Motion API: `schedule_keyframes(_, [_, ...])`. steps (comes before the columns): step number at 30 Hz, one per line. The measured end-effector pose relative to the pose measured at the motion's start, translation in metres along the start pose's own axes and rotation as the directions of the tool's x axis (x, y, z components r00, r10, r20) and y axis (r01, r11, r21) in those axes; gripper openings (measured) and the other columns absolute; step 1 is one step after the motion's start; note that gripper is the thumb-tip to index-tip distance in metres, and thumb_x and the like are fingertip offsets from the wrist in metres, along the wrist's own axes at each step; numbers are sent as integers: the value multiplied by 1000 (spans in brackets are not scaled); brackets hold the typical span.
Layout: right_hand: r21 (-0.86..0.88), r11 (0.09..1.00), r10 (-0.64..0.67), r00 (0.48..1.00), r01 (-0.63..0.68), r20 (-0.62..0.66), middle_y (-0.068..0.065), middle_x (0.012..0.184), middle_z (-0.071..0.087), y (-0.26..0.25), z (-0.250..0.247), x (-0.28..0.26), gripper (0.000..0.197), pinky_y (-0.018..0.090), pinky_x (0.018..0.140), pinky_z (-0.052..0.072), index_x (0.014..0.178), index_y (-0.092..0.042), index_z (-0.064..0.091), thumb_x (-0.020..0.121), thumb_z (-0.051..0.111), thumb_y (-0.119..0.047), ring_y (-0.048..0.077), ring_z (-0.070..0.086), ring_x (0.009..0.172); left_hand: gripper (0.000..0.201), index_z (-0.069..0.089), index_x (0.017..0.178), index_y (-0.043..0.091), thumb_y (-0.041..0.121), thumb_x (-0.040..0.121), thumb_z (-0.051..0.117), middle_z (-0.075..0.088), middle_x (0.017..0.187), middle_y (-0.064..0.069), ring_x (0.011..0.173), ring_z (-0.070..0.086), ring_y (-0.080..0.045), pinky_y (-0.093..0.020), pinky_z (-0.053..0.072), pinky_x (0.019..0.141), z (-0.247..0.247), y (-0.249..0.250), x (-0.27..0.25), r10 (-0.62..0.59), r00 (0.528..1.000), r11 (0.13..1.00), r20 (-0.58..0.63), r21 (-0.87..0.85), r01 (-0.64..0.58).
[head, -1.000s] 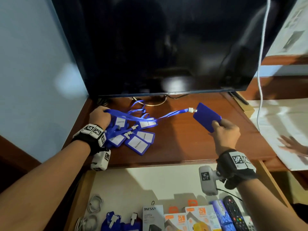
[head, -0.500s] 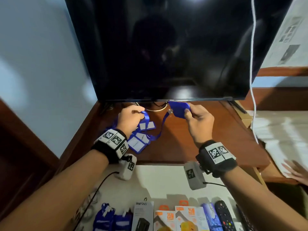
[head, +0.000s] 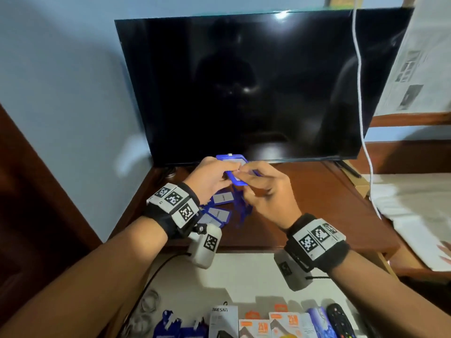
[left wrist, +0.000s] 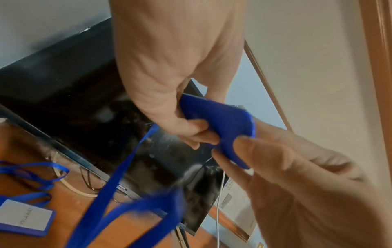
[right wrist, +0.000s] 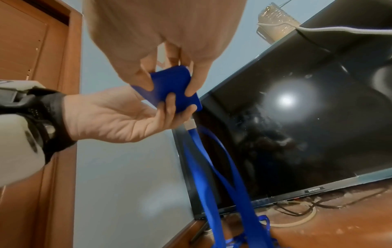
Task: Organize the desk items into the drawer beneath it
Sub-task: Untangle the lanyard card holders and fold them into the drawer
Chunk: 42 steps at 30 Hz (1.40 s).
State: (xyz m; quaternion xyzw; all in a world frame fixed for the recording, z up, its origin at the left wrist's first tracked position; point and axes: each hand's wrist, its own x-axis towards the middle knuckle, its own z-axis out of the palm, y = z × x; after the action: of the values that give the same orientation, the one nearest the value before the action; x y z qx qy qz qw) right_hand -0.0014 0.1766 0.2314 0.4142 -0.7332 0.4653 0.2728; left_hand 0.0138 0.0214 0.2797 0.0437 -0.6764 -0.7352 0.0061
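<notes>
Over the brown desk, near the TV, the left hand and right hand both pinch one blue badge.

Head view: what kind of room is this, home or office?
Probably a home room, a bedroom or living corner, though that's a guess. A flat TV stands on a wooden desk against a blue wall, a wooden door is beside it, and the open drawer holds charger boxes and a remote.
</notes>
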Motion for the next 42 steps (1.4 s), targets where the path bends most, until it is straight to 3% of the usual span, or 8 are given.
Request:
schedule_keyframes(6, [87, 990, 112, 993, -109, -34, 5, 107, 67, -13, 2, 15, 38, 17, 89, 45, 107, -7, 71, 73, 55, -1, 10, 62, 99, 28, 66, 111, 2, -7, 85, 59, 68, 111, -23, 101, 67, -34, -48, 52, 94, -28, 9, -15, 45, 999, 989, 12, 139, -46])
schedule_keyframes(14, [278, 816, 491, 861, -507, 129, -3, 131, 52, -21, 17, 38, 64, 26, 92, 46, 137, -18, 43, 80, 74, -19, 11, 50, 120, 43, 57, 122, 14, -3, 83, 66, 68, 113, -14, 104, 67, -27, -40, 55, 89, -55, 17, -35, 85, 966, 946, 244, 285, -155])
schedule_keyframes(20, [521, 612, 489, 803, -594, 341, 5, 106, 64, -43, 30, 38, 63, 28, 70, 57, 131, -12, 45, 72, 67, -17, 15, 69, 84, 46, 59, 115, 15, 15, 70, 71, 68, 109, -15, 101, 68, -27, -27, 57, 77, -61, 25, -50, 79, 928, 924, 365, 323, -206])
schedule_keyframes(29, [568, 504, 551, 748, -651, 369, 11, 101, 70, -69, 49, 35, 21, 26, 68, 56, 110, -7, 59, 96, 53, -21, 22, 69, 85, 50, 55, 128, 13, 3, 82, 70, 68, 112, -12, 103, 67, -29, -48, 53, 92, -73, 18, -49, 202, 976, 960, 80, 182, -214])
schedule_keyframes(33, [545, 523, 527, 751, -656, 399, 28, 101, 67, -83, 54, 34, 19, 41, 73, 55, 106, -5, 62, 95, 55, -20, 46, 60, 82, 44, 56, 127, 13, 3, 85, 65, 67, 112, -18, 101, 67, -35, -54, 54, 88, -75, 18, -52, 203, 976, 979, -84, 21, -202])
schedule_keyframes(35, [544, 545, 520, 766, -638, 379, 38, 95, 62, -86, 57, 31, 18, 46, 76, 53, 103, -1, 62, 94, 57, -16, 47, 57, 74, 40, 56, 124, 13, 1, 87, 63, 67, 111, -18, 100, 67, -35, -51, 56, 83, -77, 20, -53, 202, 970, 977, -136, -46, -210])
schedule_keyframes(38, [549, 570, 512, 787, -611, 344, 19, 64, 62, -87, 56, 32, 14, 35, 64, 50, 90, -2, 65, 94, 56, -13, 29, 53, 55, 36, 58, 121, 9, 4, 86, 66, 68, 108, -15, 100, 67, -29, -43, 55, 85, -84, 22, -55, 207, 963, 977, -172, -11, -212])
schedule_keyframes(42, [527, 627, 434, 819, -574, 375, 15, 58, 56, -89, 52, 30, 27, 30, 57, 44, 72, -21, 69, 94, 56, -15, 26, 43, 51, 17, 63, 104, 9, 7, 87, 64, 72, 94, -7, 91, 69, -20, -24, 54, 69, -97, 29, -61, 149, 982, 987, -113, -37, -154])
